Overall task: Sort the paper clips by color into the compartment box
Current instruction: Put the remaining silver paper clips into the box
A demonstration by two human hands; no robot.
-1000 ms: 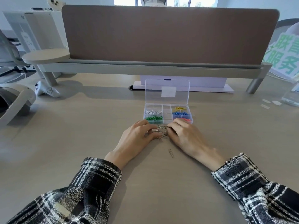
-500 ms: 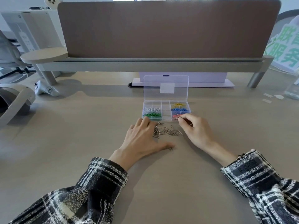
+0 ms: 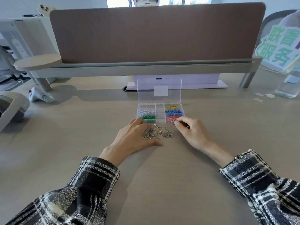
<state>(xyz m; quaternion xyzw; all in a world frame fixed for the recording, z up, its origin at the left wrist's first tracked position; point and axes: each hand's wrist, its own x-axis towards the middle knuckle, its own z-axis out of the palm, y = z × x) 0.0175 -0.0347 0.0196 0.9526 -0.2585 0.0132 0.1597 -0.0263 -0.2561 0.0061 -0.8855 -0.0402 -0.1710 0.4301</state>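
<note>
Now: placing one silver clip (image 3: 175,121) in the box (image 3: 159,113)
Right hand (image 3: 190,130): pinching it by the red section (image 3: 170,119)
Left hand (image 3: 134,137): flat beside the silver pile (image 3: 158,134)
Next: release in a matching section

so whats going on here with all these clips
A person is sorting paper clips into a clear compartment box. The left hand lies flat by the pile of silver clips. The right hand pinches what looks like one clip at the red clips compartment. Coloured clips already lie sorted in the box.
</note>
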